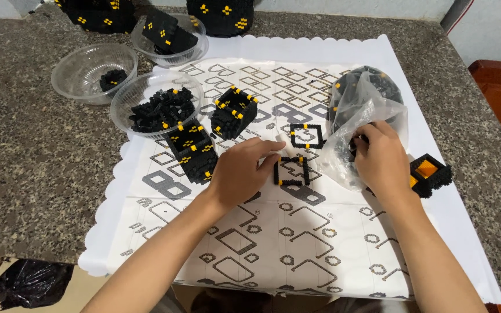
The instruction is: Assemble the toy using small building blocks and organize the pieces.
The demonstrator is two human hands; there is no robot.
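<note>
My left hand (pixel 243 169) rests on the patterned white sheet (pixel 273 232), fingertips touching the left edge of a small black-and-yellow square frame (pixel 291 170). A second square frame (pixel 307 136) lies just beyond it. My right hand (pixel 381 155) reaches into a clear plastic bag (pixel 362 110) of small black pieces, fingers hidden inside the bag's opening. A black cube with an orange inside (pixel 430 174) sits right of my right wrist.
An open black-and-yellow box (pixel 234 111) and a stack of flat panels (pixel 193 149) stand left of centre. Three clear bowls (pixel 159 104) (pixel 95 72) (pixel 170 36) hold black pieces at the upper left. Grey stone counter (pixel 36 162) surrounds the sheet; a black bag (pixel 30 283) lies below.
</note>
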